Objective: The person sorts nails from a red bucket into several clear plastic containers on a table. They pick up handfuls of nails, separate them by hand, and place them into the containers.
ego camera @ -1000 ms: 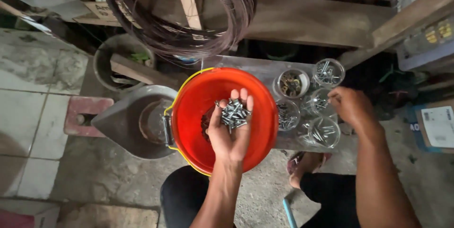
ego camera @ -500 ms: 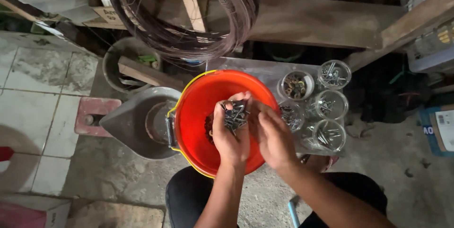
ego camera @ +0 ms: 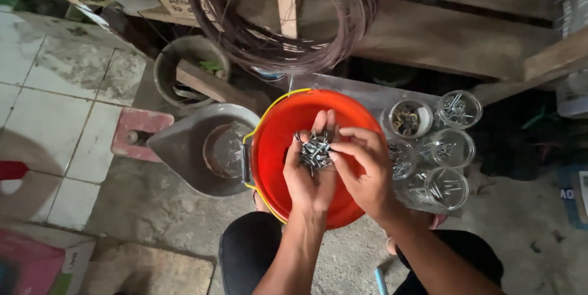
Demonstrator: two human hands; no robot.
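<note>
My left hand is cupped palm-up over an orange bucket and holds a heap of small metal screws. My right hand is beside it, with its fingertips on the screw heap. To the right stand several clear round cups on a metal sheet: one with dark washers, others with screws or nails.
A grey metal scoop-shaped pan lies left of the bucket, next to a red block. A coil of dark wire hangs above over wooden beams. A grey tub with wood scraps is behind. My knees are below.
My right hand came from the cups at the right to the heap of screws in my left hand. The view shifted, so everything now sits further right.
</note>
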